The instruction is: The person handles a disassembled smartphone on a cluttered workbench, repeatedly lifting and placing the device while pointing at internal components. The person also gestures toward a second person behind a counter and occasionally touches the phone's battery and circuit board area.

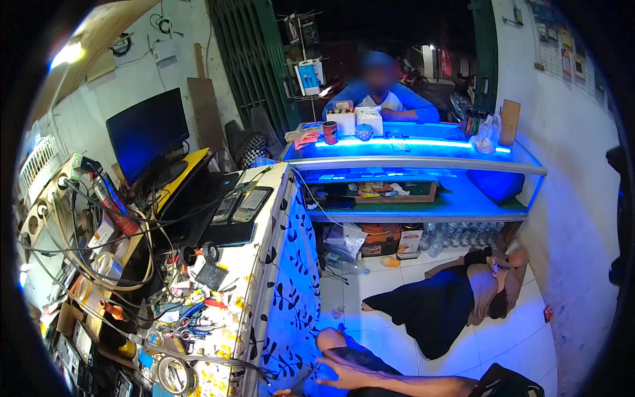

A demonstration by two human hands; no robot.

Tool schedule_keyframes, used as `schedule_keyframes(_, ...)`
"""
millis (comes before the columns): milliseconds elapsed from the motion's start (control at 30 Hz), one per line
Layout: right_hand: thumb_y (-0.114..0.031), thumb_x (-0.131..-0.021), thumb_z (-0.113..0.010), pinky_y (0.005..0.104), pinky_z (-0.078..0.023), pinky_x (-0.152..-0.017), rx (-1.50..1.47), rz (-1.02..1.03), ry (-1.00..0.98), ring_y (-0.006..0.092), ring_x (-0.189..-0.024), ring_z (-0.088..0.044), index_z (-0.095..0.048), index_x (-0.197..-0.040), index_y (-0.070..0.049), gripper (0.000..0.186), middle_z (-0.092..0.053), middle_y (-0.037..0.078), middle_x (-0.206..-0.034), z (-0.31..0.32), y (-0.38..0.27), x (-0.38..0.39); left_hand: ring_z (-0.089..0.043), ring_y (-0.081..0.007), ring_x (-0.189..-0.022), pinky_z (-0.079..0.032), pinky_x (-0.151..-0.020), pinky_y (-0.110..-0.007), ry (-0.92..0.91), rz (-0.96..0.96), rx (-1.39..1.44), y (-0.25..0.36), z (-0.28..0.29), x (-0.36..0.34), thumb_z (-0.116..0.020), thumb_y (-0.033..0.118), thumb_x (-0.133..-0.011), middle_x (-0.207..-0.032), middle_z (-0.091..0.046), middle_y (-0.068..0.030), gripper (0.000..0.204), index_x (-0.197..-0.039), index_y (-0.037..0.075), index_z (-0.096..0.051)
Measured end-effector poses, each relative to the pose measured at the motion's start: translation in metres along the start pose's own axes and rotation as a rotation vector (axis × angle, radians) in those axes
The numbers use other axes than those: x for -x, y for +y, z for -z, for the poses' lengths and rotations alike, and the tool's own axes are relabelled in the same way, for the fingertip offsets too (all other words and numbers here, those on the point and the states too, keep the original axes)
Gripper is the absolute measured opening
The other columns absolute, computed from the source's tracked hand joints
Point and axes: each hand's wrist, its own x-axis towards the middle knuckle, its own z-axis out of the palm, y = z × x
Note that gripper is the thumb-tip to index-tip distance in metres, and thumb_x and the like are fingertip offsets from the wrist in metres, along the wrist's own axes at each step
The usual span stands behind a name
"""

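Observation:
My right hand (345,374) reaches in from the lower right, its fingers spread beside my bent knee (331,340); I see nothing held in it. Only a sliver of my left hand (283,392) shows at the lower edge, fingers mostly hidden. Left of both hands stands a cluttered workbench (261,291). On it lie blue-handled pliers (192,309), a roll of tape (174,374) and many small parts. Farther back on the bench, opened phones (251,204) rest near a dark flat panel (228,233). A leaf-patterned cloth (291,291) hangs down the bench side.
A monitor (147,135) and tangled cables (86,245) crowd the left. Ahead is a blue-lit glass counter (423,162), with a person (413,99) leaning on its far side. Another person (456,298) lies on the tiled floor at right. Bottles (463,237) stand under the counter.

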Motion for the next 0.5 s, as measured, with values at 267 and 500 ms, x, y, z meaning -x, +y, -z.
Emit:
schedule_keyframes(267,-0.030,-0.104,-0.056,0.0411,-0.038,-0.113,-0.571,0.400,-0.191,0.0293,-0.137,-0.048,-0.025,-0.158,-0.010,0.065,-0.047,0.017,-0.149,0.007,-0.075,0.053,-0.041,-0.0291,-0.134,-0.034,-0.114,-0.041,0.170,0.125,-0.286,-0.004,-0.023,0.001,-0.087,0.003,-0.069,-0.148,-0.038,-0.0193,0.120,-0.158,-0.003,-0.008)
schedule_keyframes(500,-0.038,-0.104,-0.055,0.0381,-0.053,-0.077,-0.271,0.010,-0.249,0.0240,-0.089,-0.069,-0.056,-0.127,0.002,0.046,-0.069,0.018,-0.096,0.027,-0.056,0.046,-0.060,-0.0233,-0.111,-0.051,-0.096,-0.035,0.024,0.133,0.075,0.029,-0.044,-0.011,-0.073,-0.007,-0.084,-0.131,-0.057,-0.0172,0.074,-0.147,-0.005,-0.036)
